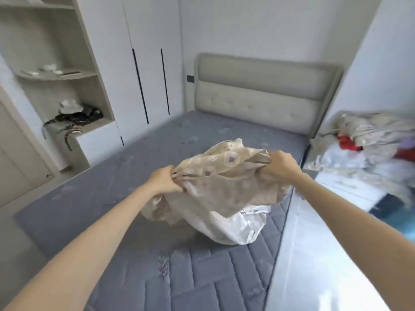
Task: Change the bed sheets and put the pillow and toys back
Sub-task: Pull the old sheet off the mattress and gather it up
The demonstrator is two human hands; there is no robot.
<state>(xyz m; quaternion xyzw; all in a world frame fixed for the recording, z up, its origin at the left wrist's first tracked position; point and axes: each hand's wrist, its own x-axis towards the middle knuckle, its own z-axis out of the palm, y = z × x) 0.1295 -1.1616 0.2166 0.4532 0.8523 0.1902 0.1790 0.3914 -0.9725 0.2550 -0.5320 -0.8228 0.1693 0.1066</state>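
A bare grey quilted mattress (112, 187) fills the middle of the view, running from the near edge up to a beige padded fabric headboard (265, 86) at its far end. Above the right half of the mattress, towards the near end, a person holds up a crumpled beige patterned sheet (224, 185) printed with pale square motifs.

The left hand (165, 179) grips a bunched fold at the sheet's left side, fingers curled tight round the cloth. The right hand (279, 166) clutches another gathered fold at the sheet's upper right, slightly higher. The two hands are well apart, and the cloth is pulled between them.

The rest of the sheet hangs down in loose folds. Below it a shiny white satin cloth (238, 227) spills out and rests on the mattress close to its right edge. Whether it belongs to the sheet or is a separate piece cannot be told.

Beyond the left edge of the mattress stands a white wardrobe (146, 63) with slim dark handles, and beside it an open pale wooden shelf unit (56, 75) holding a white hat (70, 106) and some dark items. Past the right edge lies a blurred heap of mixed fabrics (370, 149), pale with some red in it.
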